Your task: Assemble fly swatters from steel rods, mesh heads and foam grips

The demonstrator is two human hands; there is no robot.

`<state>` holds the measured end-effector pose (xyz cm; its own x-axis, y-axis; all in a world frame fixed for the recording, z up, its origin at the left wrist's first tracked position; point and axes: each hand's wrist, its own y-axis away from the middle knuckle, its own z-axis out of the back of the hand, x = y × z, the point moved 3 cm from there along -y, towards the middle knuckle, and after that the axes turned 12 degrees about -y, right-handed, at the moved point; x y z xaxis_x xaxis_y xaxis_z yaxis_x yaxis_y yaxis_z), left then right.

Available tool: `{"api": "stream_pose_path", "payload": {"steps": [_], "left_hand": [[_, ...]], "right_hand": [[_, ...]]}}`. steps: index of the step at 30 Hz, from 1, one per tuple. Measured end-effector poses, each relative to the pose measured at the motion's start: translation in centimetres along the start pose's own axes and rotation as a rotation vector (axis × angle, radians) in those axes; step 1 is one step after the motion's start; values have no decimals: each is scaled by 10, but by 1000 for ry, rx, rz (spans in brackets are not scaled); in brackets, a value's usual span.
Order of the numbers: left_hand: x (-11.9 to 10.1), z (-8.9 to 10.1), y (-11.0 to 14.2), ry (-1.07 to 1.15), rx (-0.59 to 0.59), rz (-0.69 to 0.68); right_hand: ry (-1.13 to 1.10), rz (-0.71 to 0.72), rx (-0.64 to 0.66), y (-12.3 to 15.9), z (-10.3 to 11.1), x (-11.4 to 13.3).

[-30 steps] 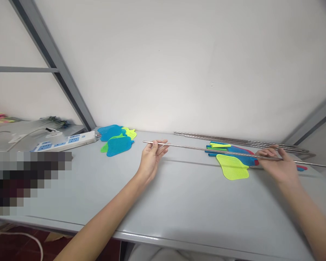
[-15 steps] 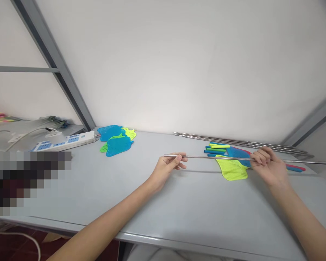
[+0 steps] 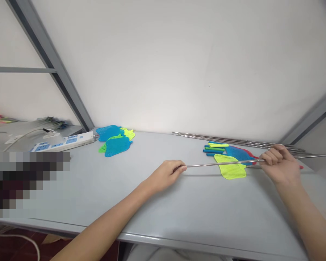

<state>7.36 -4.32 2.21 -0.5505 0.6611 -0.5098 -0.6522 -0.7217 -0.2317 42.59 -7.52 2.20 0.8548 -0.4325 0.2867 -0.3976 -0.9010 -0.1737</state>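
Observation:
A long thin metal rod (image 3: 203, 165) is held above the table by both of my hands. My left hand (image 3: 170, 174) is closed round its left end, which the fingers hide. Farther right, my right hand (image 3: 279, 163) wraps its fingers round the rod, whose far end runs out of view at the right. Under the rod lies a yellow-green fly swatter head (image 3: 230, 170). Behind it a blue fly swatter head (image 3: 237, 155) overlaps something red. Several blue, green and yellow plastic tubes (image 3: 216, 149) lie just beyond.
More metal rods (image 3: 233, 140) lie along the wall at the back right. Blue, green and yellow swatter heads (image 3: 118, 146) are piled at the back left. Beside them is a white power strip (image 3: 70, 141) with cables. Grey metal posts (image 3: 67, 87) frame the table (image 3: 141, 217).
My left hand has closed over the rod's left end and lowered a little. My right hand has shifted right along with the rod, which now tilts up toward the right.

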Motion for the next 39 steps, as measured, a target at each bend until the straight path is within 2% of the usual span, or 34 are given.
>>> {"api": "stream_pose_path", "payload": {"steps": [4, 8, 15, 20, 32, 39], "left_hand": [[3, -10, 3, -142, 123, 26], [2, -16, 5, -192, 169, 9], [-2, -19, 7, -243, 196, 6], [3, -22, 8, -302, 188, 29], [11, -25, 5, -318, 164, 94], [-5, -36, 10, -320, 204, 67]], "right_hand": [[58, -15, -1, 0, 1, -4], [68, -24, -1, -1, 5, -4], [12, -44, -45, -5, 11, -2], [-16, -87, -104, -6, 17, -12], [-17, -97, -122, -4, 22, -29], [13, -247, -83, 10, 16, -56]]}}
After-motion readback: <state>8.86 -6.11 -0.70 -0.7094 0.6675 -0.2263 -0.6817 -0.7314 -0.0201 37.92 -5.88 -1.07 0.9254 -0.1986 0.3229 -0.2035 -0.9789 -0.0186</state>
